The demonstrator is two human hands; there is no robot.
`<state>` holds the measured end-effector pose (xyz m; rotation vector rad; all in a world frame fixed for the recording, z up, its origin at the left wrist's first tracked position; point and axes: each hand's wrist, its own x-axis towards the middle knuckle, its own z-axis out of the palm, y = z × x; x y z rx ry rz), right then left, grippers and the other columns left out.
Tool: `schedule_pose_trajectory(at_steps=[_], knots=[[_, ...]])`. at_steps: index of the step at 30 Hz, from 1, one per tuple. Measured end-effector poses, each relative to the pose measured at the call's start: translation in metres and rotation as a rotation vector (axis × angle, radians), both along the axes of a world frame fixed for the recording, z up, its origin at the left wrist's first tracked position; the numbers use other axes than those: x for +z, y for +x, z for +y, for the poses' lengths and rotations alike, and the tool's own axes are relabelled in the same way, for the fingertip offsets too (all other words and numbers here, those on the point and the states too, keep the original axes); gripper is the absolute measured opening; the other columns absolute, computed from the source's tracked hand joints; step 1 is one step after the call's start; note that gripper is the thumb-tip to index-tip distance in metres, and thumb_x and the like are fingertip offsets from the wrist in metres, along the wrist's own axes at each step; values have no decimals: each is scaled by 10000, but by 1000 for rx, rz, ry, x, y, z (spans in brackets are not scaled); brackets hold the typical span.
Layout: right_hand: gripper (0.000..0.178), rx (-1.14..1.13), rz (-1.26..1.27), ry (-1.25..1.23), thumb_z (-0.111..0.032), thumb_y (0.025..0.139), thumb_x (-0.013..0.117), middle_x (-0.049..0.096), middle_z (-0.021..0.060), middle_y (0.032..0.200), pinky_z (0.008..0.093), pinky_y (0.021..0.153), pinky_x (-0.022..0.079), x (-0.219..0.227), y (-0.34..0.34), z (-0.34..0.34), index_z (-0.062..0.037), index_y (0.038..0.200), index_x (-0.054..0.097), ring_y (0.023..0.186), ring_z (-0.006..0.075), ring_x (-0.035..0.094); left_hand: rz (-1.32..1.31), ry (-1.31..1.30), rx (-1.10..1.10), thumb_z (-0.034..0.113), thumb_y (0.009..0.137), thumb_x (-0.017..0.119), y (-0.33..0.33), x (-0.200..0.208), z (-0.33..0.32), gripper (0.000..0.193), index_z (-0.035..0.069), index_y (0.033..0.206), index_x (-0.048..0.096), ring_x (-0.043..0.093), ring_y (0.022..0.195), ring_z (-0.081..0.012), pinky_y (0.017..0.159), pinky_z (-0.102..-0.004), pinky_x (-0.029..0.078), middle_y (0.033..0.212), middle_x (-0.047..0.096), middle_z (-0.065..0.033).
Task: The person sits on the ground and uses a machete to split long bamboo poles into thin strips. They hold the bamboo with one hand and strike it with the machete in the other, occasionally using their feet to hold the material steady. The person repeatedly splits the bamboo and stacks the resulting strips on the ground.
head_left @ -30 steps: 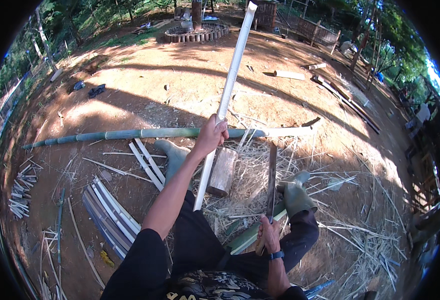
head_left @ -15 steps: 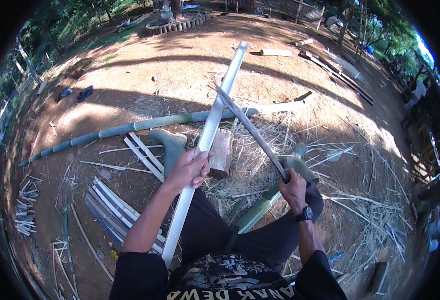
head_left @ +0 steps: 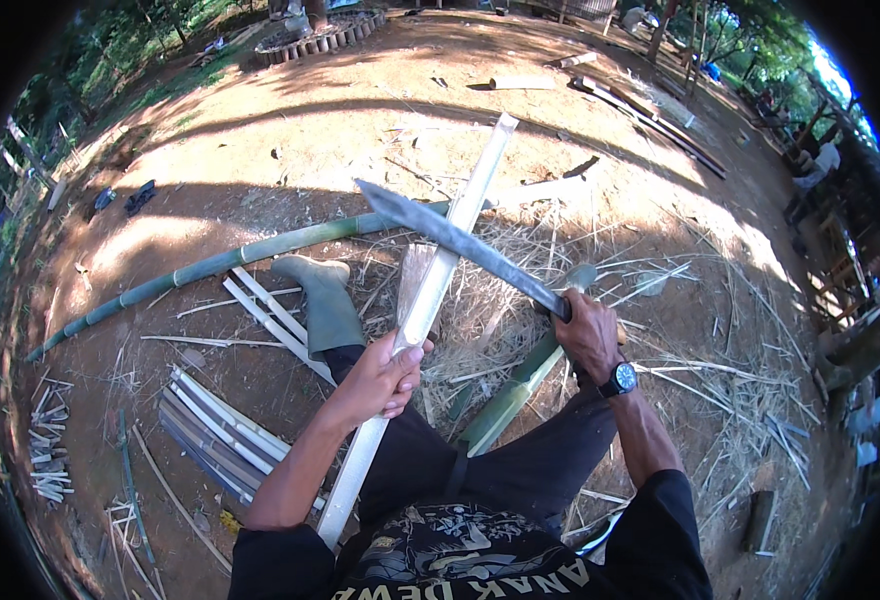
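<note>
My left hand (head_left: 384, 378) is closed around a long pale split bamboo strip (head_left: 475, 192), which slants from beside my left hip up and away to the right. In my right hand (head_left: 590, 338) is the dark handle of a machete (head_left: 460, 243). Its long grey blade points up and left and crosses over the strip beyond my left hand; whether the two touch, I cannot tell. Behind the strip a wooden block (head_left: 415, 275) is partly hidden. A green bamboo piece (head_left: 515, 393) lies between my legs.
A long green bamboo pole (head_left: 225, 262) crosses the ground ahead. Split strips (head_left: 222, 432) lie in a bundle at my left, with short cut pieces (head_left: 50, 445) farther left. Shavings (head_left: 500, 320) cover the ground between my boots. Dark poles (head_left: 650, 125) lie far right.
The machete has swung to a flatter slant, its tip now farther left past the strip. My right hand has risen slightly. The strip's far end has shifted lower and to the right.
</note>
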<state>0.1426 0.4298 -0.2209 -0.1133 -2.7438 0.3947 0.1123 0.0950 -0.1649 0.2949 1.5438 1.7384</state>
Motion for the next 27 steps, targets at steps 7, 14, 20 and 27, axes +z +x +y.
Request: schedule_pose_trajectory(at_steps=[7, 14, 20, 27], knots=[[177, -146, 25, 1, -184, 782, 637, 623, 164, 718, 473, 599, 471, -2, -7, 25, -60, 881, 559, 648, 372, 623, -27, -33, -52, 309, 1016, 458, 8, -4, 1, 327, 28, 1182, 447, 336, 430, -17, 372, -186, 306, 660, 366, 34], [147, -117, 9, 49, -175, 801, 603, 615, 183, 703, 489, 580, 457, 3, -1, 31, -52, 861, 549, 638, 392, 617, -41, -32, -78, 307, 1014, 464, 12, -7, 0, 311, 33, 1162, 450, 341, 427, -21, 371, -189, 312, 652, 374, 32], [179, -202, 18, 18, -209, 808, 589, 624, 198, 722, 505, 605, 452, -2, -5, 41, -45, 875, 559, 669, 404, 614, -38, -38, -91, 301, 1011, 471, 19, -13, -4, 293, 38, 1141, 452, 348, 427, -23, 369, -194, 316, 633, 371, 31], [177, -580, 85, -89, -183, 804, 568, 630, 234, 744, 522, 639, 443, -11, -24, 124, -17, 855, 600, 734, 442, 609, 12, 18, -180, 272, 1023, 446, 36, -14, -19, 292, 21, 1172, 441, 355, 424, -40, 380, -198, 336, 640, 387, 14]])
